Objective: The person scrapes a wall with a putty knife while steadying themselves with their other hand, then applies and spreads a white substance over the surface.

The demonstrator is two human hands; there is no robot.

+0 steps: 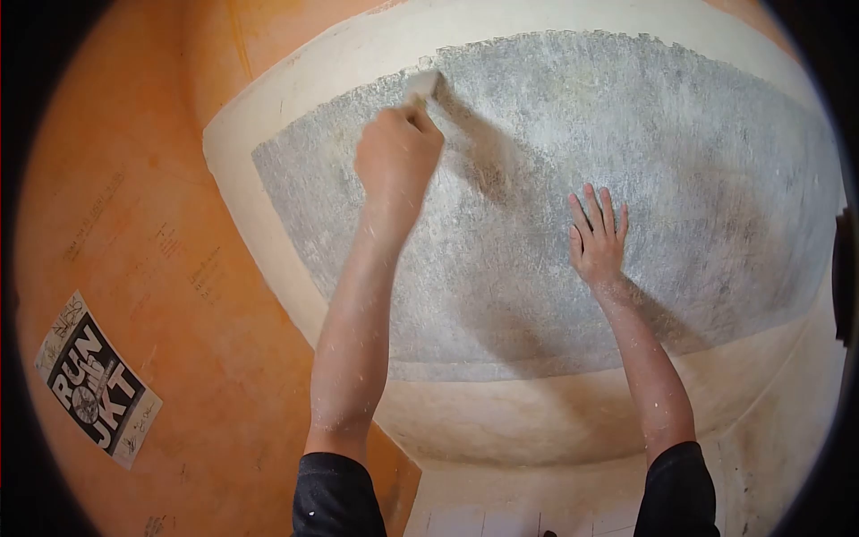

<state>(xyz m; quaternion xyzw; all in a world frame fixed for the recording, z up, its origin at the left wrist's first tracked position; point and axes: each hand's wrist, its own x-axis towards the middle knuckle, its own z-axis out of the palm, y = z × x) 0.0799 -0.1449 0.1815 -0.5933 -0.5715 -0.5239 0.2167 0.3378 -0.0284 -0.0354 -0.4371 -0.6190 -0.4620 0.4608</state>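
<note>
My left hand [400, 148] is closed round the handle of a scraper [427, 84], most of the handle being hidden by my fingers. The scraper's wide, pale end meets the upper left edge of a rough grey patch [555, 268] on the wall. Lower and to the right, my right hand [598, 234] lies flat on this patch, fingers stretched out and nothing held. White flecks dot both forearms. A ragged line marks the top of the patch.
A cream border [268, 224] frames the grey patch. To the left is an orange wall [179, 268] with faint handwriting and a black-and-white "RUN JKT" poster [97, 380]. A dark object [843, 277] stands at the right edge.
</note>
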